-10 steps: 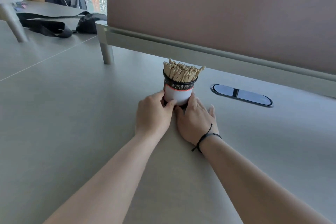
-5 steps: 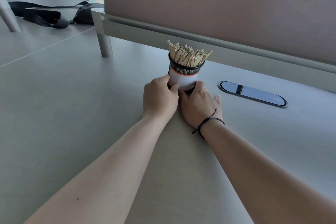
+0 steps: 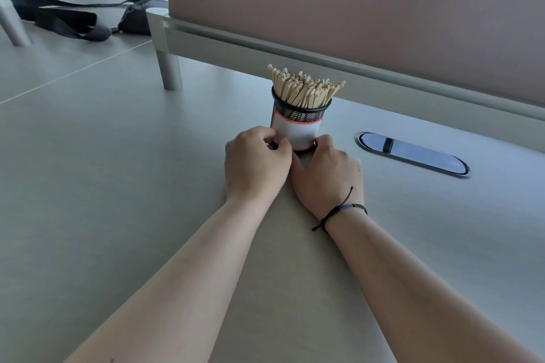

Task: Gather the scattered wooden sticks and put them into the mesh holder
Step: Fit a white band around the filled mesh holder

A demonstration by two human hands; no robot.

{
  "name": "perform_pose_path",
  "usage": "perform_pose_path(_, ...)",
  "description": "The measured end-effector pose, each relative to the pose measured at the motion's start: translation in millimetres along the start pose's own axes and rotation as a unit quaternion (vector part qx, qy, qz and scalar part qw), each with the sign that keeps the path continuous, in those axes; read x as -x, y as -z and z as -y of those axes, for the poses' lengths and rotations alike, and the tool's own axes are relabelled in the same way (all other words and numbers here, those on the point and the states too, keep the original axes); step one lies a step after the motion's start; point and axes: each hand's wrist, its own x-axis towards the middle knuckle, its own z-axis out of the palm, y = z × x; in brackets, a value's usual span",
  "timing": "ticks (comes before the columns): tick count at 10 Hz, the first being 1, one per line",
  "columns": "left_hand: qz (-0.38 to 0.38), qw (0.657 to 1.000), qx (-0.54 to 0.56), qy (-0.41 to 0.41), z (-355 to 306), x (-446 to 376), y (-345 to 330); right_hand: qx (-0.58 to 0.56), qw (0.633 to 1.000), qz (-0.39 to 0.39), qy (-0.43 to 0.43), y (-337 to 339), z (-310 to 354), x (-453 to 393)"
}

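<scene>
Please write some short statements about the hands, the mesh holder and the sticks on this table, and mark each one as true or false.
1. The wooden sticks stand inside the mesh holder. True.
2. The mesh holder lies on its side. False: it stands upright on the table.
3. Both the left hand and the right hand rest at the holder's base. True.
4. Loose sticks lie scattered on the table. False: none are visible there.
5. The black cord bracelet is on the left wrist. False: it is on the right wrist.
</scene>
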Motion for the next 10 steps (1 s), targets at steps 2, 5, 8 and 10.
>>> perform_pose_path(2,0.016,1.0,0.008,0.023,-4.5,2.7,4.1,-0.006,1.0,0.008,-0.001,4.4,2.0,3.3)
perform_pose_path(5,0.032,0.998,0.033,0.033,-4.2,15.5,15.3,-0.031,0.998,0.049,-0.013,7.8,-2.5,11.3)
perform_pose_path(8,0.129,0.99,0.05,-0.004,-2.9,66.7,43.9,-0.36,0.932,0.035,-0.029,62.7,-11.3,108.6)
perform_pose_path(10,0.153,0.983,-0.078,-0.071,-6.8,91.6,56.6,-0.454,0.885,-0.01,0.1,209.0,-23.9,130.8)
